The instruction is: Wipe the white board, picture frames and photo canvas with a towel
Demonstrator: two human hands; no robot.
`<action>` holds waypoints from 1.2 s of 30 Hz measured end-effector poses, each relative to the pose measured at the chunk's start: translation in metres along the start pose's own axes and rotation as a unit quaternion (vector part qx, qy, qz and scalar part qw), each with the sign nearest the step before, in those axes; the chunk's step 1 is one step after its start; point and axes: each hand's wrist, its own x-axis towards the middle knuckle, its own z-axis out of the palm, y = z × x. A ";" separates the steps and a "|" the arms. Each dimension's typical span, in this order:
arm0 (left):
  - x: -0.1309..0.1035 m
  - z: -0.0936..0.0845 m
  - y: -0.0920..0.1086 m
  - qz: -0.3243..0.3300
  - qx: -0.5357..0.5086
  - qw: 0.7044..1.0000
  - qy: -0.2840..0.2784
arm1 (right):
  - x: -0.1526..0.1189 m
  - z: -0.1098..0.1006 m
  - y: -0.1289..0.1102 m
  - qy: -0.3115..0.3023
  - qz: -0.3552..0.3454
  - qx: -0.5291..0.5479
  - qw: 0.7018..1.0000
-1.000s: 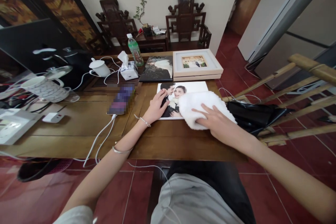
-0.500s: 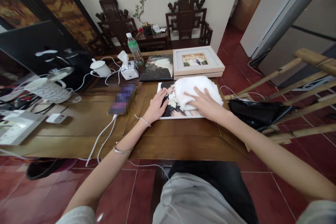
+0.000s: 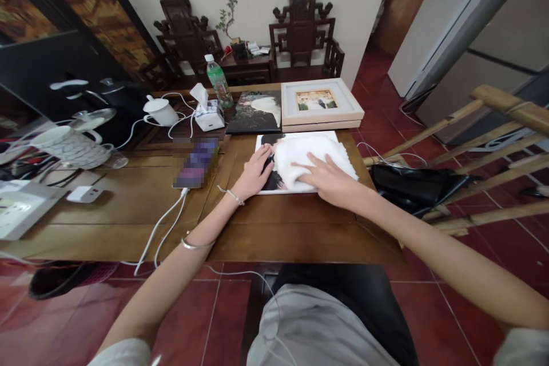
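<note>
My left hand [image 3: 256,172] lies on the left edge of a white-edged photo panel [image 3: 266,187], fingers stretched out and holding nothing. A picture of people is printed on the panel, which rests flat on the wooden table. Most of it is hidden by a folded, fluffy white towel [image 3: 295,151]. My right hand [image 3: 330,180] presses down on this towel and grips it, with some fingers spread over its top. Behind the panel lie a dark photo panel [image 3: 253,114] with a white shape on it and a pale framed picture [image 3: 319,102] in a deep frame.
Left of my hands a phone [image 3: 195,166] is plugged into a white cable. Beyond it stand a tissue box [image 3: 209,115], a green-labelled bottle [image 3: 218,83], a lidded cup [image 3: 160,110] and a patterned pitcher [image 3: 71,146]. A bamboo rack [image 3: 493,154] is at the right.
My right hand has slid the white towel left and toward me across the panel, covering more of the picture and baring its upper right edge. My left hand stays in place.
</note>
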 end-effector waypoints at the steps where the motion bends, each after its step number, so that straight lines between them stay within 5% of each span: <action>1: 0.000 0.000 -0.001 0.004 0.000 1.000 -0.003 | 0.013 -0.001 0.006 0.001 0.008 0.005 1.000; 5: 0.000 -0.002 -0.001 0.001 0.003 1.000 -0.006 | 0.055 -0.001 0.021 0.016 0.049 0.001 0.999; 9: -0.001 -0.001 0.000 -0.013 0.009 1.000 -0.009 | 0.065 0.003 0.023 0.020 0.069 -0.025 0.997; 19: -0.001 0.002 -0.003 -0.010 0.018 1.000 0.000 | -0.031 0.009 -0.039 0.015 0.008 -0.048 0.999; 24: -0.002 0.000 0.001 -0.011 0.012 1.000 -0.005 | -0.049 0.005 -0.019 0.004 0.041 -0.008 0.999; 30: -0.001 0.001 -0.004 0.004 0.000 1.000 0.005 | -0.003 -0.005 0.017 -0.022 0.160 -0.039 0.986; 36: -0.005 -0.005 0.007 0.006 -0.086 0.992 0.087 | 0.058 -0.003 -0.015 -0.004 0.145 -0.054 0.988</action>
